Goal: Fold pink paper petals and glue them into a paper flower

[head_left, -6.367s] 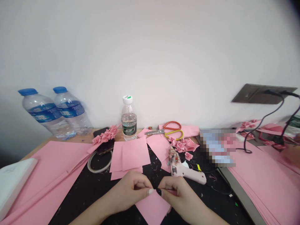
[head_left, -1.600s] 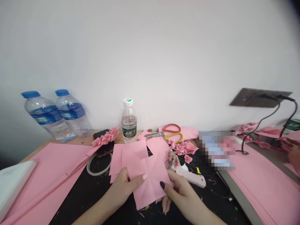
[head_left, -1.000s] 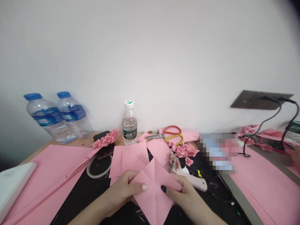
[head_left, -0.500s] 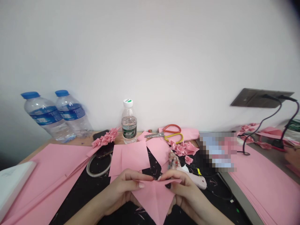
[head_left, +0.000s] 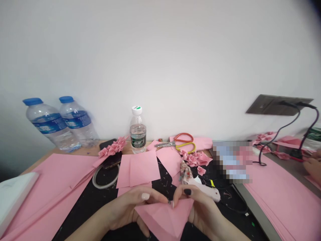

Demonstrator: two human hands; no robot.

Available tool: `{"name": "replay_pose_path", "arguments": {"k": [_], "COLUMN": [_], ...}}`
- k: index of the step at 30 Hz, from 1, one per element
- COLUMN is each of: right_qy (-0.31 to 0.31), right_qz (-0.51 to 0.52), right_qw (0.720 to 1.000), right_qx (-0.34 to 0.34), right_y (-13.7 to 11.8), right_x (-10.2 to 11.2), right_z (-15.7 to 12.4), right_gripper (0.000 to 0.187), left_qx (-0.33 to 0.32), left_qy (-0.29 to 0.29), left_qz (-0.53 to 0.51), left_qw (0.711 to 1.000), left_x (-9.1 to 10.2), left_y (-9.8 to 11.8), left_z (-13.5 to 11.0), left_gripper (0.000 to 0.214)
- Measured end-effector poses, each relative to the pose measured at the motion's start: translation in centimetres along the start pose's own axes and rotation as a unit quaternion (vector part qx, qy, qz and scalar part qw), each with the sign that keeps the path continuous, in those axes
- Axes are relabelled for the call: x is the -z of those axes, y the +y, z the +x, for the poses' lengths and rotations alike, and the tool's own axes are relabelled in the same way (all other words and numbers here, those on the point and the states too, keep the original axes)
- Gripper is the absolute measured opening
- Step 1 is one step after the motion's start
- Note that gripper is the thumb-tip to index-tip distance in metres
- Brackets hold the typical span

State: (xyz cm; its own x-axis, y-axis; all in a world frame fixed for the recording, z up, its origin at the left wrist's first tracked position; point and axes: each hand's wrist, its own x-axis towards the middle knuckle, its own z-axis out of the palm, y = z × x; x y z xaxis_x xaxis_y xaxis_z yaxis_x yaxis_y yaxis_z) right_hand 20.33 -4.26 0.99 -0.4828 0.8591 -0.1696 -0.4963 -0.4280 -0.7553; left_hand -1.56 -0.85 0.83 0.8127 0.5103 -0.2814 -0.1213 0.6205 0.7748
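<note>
Low in the middle of the head view, both my hands hold one creased pink paper square (head_left: 165,217) above the black mat (head_left: 97,201). My left hand (head_left: 130,209) pinches its left side, thumb on top and fingers curled beneath. My right hand (head_left: 198,211) grips the right side, with the fingertips of both hands meeting at the paper's upper edge. The paper is partly collapsed along its folds into a downward point. A pink glue gun (head_left: 203,187) lies just behind my right hand.
Pink paper squares (head_left: 142,167) lie behind my hands, big pink sheets (head_left: 47,180) at left and right (head_left: 283,194). At the back stand three water bottles (head_left: 137,130), scissors (head_left: 182,144), folded pink flowers (head_left: 195,159), a tape ring (head_left: 105,175). Another person's hand (head_left: 313,165) shows far right.
I opened the folded piece into a flat creased square, turned it to a diamond, then pushed its sides together so that it collapses downward between both hands.
</note>
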Motion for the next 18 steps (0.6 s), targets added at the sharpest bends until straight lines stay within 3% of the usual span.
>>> {"name": "replay_pose_path", "arguments": {"k": [7, 18], "right_qy": [0.006, 0.052], "right_qz": [-0.041, 0.023], "right_qw": [0.999, 0.998], "right_qx": [-0.033, -0.024], "right_y": [0.32, 0.31], "right_x": [-0.09, 0.37], "right_z": [0.14, 0.20], "right_gripper": [0.041, 0.038], "left_qx": [-0.025, -0.064], "left_qy": [0.012, 0.059], "left_qz": [-0.007, 0.000], "left_qw": [1.000, 0.996], "left_x": [-0.61, -0.13], "left_y": [-0.46, -0.82], "left_z": [0.24, 0.48], "left_gripper": [0.035, 0.036]}}
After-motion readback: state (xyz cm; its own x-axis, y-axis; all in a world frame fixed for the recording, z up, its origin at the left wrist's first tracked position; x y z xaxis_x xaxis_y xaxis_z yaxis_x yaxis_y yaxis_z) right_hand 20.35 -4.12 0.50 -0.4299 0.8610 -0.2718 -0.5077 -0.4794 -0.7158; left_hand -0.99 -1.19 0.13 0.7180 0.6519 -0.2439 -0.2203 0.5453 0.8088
